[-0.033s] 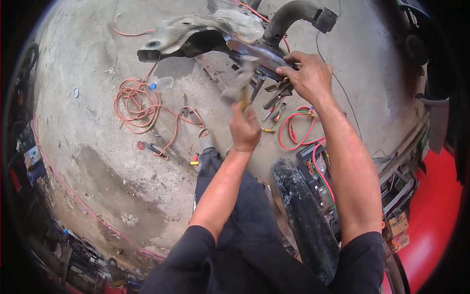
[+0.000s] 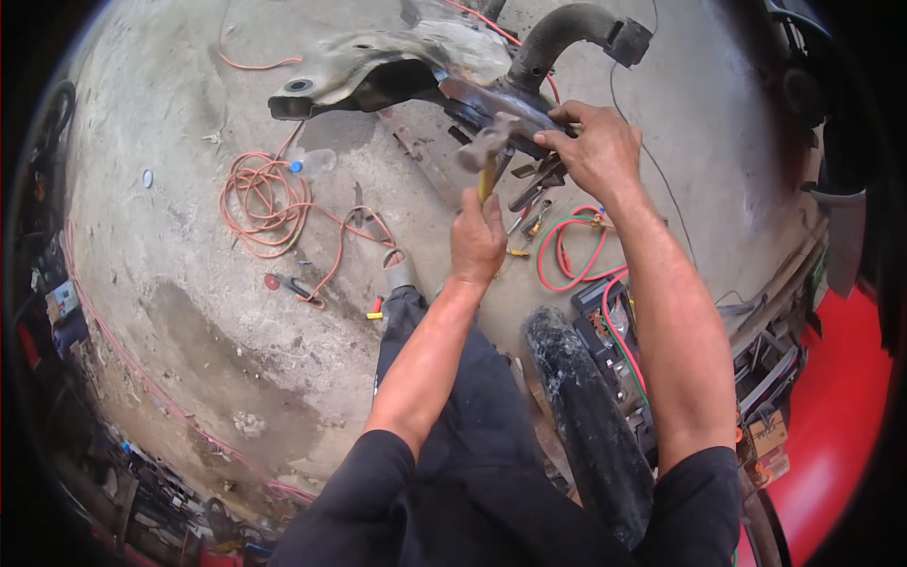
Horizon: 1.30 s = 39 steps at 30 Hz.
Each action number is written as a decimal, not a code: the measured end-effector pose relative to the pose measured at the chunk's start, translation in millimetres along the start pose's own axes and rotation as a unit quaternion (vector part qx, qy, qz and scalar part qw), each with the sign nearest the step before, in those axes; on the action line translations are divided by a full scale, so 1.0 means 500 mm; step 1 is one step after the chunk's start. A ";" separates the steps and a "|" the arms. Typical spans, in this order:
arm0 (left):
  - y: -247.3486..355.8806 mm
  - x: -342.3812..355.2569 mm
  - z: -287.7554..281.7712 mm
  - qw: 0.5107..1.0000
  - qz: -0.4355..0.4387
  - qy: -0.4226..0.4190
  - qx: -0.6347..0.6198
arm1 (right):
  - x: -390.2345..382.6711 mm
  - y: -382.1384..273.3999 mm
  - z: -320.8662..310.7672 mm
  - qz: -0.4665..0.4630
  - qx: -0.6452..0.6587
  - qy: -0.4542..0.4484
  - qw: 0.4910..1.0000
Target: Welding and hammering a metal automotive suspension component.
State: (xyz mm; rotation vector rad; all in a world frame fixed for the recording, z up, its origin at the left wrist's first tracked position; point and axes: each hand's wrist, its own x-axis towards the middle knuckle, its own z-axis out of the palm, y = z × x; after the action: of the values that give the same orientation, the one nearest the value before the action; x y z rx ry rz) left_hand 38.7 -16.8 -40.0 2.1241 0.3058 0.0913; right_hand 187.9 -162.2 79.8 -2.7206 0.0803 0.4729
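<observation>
My left hand is closed round the yellow handle of a hammer, whose blurred head is just below and in front of a raised metal strip on a dark steel assembly, with a curved tube rising from it. My right hand rests on the assembly's right part, thumb and fingers gripping its edge at the strip. Whether the hammer head touches the metal I cannot tell.
Concrete floor holds a coiled orange cord, a plastic bottle, scattered tools, red-green hoses and an open toolbox. A long black cylinder lies beside my leg; red bodywork is at right.
The hammer and my left hand have shifted slightly to the right, and the head shows a little less blurred. My right hand stays in place on the metal.
</observation>
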 end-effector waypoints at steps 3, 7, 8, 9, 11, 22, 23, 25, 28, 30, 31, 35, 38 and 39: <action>0.055 0.011 -0.029 0.992 -0.076 -0.004 -0.097 | -0.009 0.025 0.012 0.010 -0.026 0.002 1.000; 0.026 0.013 -0.006 0.989 -0.063 0.038 -0.128 | -0.005 0.003 -0.002 -0.002 -0.020 0.009 1.000; 0.020 0.015 0.002 1.000 -0.003 0.005 -0.001 | -0.011 -0.001 0.001 -0.003 -0.020 0.008 1.000; 0.003 0.016 -0.009 1.000 -0.023 -0.018 0.011 | -0.016 -0.009 0.003 0.008 -0.028 0.001 1.000; 0.062 0.027 -0.037 0.992 -0.081 0.000 -0.097 | -0.010 0.009 0.006 0.024 -0.040 0.005 0.999; 0.037 0.024 -0.027 0.979 -0.077 0.092 -0.167 | -0.006 -0.024 -0.018 0.048 -0.015 -0.014 0.999; 0.025 0.025 -0.015 0.994 -0.041 0.038 -0.091 | -0.007 -0.026 -0.012 0.046 -0.014 -0.013 0.999; 0.028 0.027 -0.015 0.998 -0.029 -0.046 -0.024 | -0.008 -0.004 -0.001 0.047 -0.028 0.001 0.998; 0.074 0.032 -0.044 0.988 -0.057 0.059 -0.132 | 0.000 -0.014 -0.005 0.032 -0.023 0.014 0.999; 0.037 0.023 -0.033 0.992 0.009 0.097 -0.087 | -0.009 -0.020 -0.004 0.031 -0.017 0.012 0.999; 0.015 0.024 -0.038 0.998 -0.037 0.024 -0.032 | -0.016 -0.024 -0.005 0.031 -0.015 0.010 0.999; 0.062 0.043 -0.083 0.994 -0.082 -0.020 -0.062 | -0.008 -0.008 -0.001 0.039 -0.019 0.015 0.999; 0.072 0.021 -0.081 0.984 -0.061 0.063 -0.157 | -0.020 -0.021 -0.005 0.038 -0.010 0.013 0.999; 0.068 0.032 -0.067 0.996 -0.027 0.024 -0.086 | -0.019 -0.023 -0.006 0.036 -0.008 0.013 0.999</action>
State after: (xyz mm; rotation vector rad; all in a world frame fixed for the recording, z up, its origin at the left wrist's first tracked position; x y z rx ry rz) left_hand 54.1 -2.6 5.9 1.9447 0.3700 0.1325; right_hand 181.3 -152.8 89.4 -2.7482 0.1836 0.4598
